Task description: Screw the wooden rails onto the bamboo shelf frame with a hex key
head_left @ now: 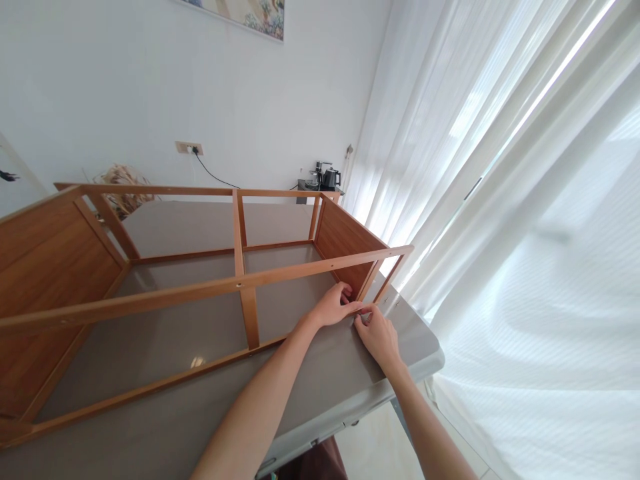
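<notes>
Bare forearms [265, 400] are stretched over a grey table [340, 367], toward a wooden frame's [290, 273] near right corner.
The left hand [331, 307] is curled at the inner side of the lower rail [150, 387] and the right hand [381, 339] at its outer side, fingertips close together; whether anything is gripped cannot be told. Most of the table is spanned by the frame. The room is bounded by a white wall [125, 80] at the far side and white curtains [540, 253] at right; a dark kettle [331, 178] is seen near the far corner.
</notes>
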The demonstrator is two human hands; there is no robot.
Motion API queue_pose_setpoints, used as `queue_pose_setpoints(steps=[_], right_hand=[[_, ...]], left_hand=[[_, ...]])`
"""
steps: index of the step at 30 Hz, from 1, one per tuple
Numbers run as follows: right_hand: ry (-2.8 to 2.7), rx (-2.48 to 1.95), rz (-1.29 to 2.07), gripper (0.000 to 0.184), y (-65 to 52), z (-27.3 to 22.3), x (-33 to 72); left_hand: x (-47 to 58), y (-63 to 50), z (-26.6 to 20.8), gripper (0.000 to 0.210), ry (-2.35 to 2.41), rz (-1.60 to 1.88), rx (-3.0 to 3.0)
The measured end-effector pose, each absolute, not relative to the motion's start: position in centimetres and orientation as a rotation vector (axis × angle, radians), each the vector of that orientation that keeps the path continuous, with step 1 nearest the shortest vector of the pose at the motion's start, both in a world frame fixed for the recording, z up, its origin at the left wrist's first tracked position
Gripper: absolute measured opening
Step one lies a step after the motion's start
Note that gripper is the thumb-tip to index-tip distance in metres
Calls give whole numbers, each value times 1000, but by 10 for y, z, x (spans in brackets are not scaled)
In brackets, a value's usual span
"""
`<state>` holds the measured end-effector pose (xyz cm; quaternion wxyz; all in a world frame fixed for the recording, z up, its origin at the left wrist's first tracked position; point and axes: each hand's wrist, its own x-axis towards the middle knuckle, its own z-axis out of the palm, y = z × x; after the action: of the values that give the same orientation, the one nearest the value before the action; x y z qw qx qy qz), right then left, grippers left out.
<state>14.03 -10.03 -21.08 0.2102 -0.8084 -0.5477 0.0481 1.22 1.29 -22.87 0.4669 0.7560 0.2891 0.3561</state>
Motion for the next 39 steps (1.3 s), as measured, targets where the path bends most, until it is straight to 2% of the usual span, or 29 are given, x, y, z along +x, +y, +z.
queue_pose_setpoints(steps=[16,22,26,32,39], right_hand=[[-1586,-2217,170,7,-99,-209,155],[-1812,-2279,131,21,-93,-204,157],[-1936,-2234,207,18,-91,-195,164],[-1962,-2166,324,10,-110,-170,209],[-1645,-2116,317,21,-123,-167,288]], left_hand=[[12,13,-228,49,722,874,1867],[13,13,-229,52,726,875,1845],[12,12,-227,52,730,867,1856],[9,10,-224,52,746,833,1848],[9,10,-223,51,760,827,1828]])
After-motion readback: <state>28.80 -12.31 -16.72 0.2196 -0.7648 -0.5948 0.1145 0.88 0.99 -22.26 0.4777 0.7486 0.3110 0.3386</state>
